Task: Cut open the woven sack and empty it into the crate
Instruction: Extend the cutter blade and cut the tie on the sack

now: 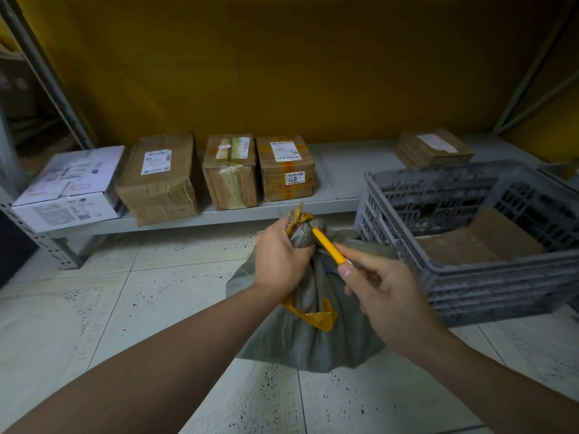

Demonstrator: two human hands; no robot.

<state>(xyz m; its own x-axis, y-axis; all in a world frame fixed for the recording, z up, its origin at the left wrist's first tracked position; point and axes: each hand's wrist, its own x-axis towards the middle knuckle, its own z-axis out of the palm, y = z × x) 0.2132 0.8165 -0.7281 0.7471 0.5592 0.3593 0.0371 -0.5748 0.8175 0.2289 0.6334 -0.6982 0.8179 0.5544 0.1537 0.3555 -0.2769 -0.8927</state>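
Note:
A grey woven sack [300, 343] stands on the tiled floor in the middle of the view, its neck bunched and bound with yellow tape. My left hand [279, 261] grips the bunched neck just below the tied top [302, 228]. My right hand [382, 292] pinches a thin yellow cutter [329, 247], whose far tip touches the sack's neck beside the tape. More yellow tape [316, 317] wraps the sack lower down. A grey plastic crate [488, 283] stands to the right of the sack, with brown cardboard lying inside it.
A low grey shelf [338, 173] runs along the yellow wall behind the sack. On it sit a white box [72, 189], three brown parcels [232, 170] and a flat brown parcel [434, 147]. A metal rack post [47, 89] rises at the left.

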